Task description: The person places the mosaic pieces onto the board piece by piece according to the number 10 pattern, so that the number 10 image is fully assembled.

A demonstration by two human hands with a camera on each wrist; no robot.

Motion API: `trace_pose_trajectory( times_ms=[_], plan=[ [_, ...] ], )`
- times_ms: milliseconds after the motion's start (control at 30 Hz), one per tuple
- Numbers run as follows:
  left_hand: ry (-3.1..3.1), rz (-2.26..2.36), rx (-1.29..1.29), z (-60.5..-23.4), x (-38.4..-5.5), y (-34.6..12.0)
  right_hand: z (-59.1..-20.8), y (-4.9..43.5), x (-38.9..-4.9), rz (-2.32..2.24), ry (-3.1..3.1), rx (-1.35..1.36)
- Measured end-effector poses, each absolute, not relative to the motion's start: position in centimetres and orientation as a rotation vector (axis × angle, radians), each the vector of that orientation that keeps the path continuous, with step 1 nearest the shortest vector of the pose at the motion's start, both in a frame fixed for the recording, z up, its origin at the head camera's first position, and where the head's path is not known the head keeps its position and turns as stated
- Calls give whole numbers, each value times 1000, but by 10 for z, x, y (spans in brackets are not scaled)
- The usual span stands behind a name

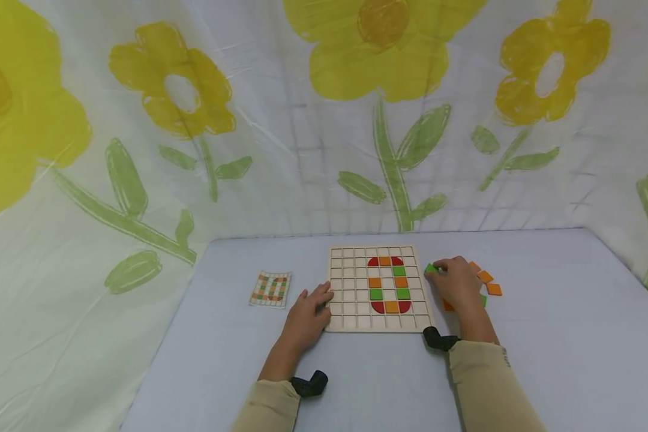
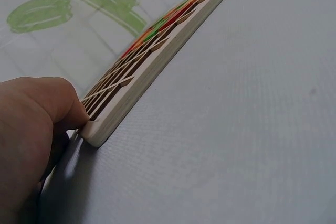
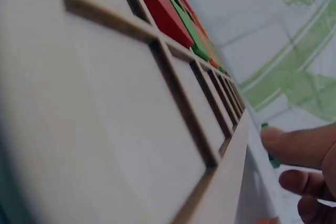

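Observation:
A wooden grid board (image 1: 348,324) lies on the table, with red, orange and green tiles (image 1: 400,282) set in a ring in its cells. My right hand (image 1: 456,285) is just beyond the board's right edge and pinches a green square tile (image 1: 431,268) between thumb and fingers. In the right wrist view the thumb covers most of that green tile (image 3: 273,160). At the board's left edge rests my left hand (image 1: 306,315), its fingers loosely extended. The left wrist view shows that thumb (image 2: 68,103) touching the board's near corner; the other fingers are mostly hidden.
Loose orange tiles (image 1: 494,290) and a green tile (image 1: 483,300) lie around and partly behind the right hand. Left of the board is a small pattern card (image 1: 270,289) with a coloured grid. A flower-printed curtain (image 1: 281,198) hangs behind the table.

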State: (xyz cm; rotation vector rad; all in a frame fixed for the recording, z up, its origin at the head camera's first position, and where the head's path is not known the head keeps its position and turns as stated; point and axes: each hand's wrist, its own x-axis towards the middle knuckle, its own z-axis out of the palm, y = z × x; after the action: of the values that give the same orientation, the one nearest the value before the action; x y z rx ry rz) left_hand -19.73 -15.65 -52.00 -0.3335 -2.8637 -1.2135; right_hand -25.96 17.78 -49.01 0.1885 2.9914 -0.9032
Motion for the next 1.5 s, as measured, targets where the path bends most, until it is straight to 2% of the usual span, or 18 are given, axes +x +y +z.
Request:
trace_pose_trajectory(
  times_ms=[200, 467, 667, 933, 1500],
  plan=[
    [-2854, -1218, -353, -521, -200, -156, -487, 154, -261, -1079, 2895, -62],
    [-2868, -1213, -338, -520, -202, -153, -477, 106, -267, -964, 2850, -352],
    [-2877, -1221, -334, -525, -200, -152, -479, 90, -279, -818, 2886, -306],
    [-2879, -1190, -337, -524, -200, -152, -486, 91, -282, -879, 2855, -266],
    [-2855, -1225, -295, -520, -196, -156, -481, 103, -269, -948, 2863, -229]
  ],
)
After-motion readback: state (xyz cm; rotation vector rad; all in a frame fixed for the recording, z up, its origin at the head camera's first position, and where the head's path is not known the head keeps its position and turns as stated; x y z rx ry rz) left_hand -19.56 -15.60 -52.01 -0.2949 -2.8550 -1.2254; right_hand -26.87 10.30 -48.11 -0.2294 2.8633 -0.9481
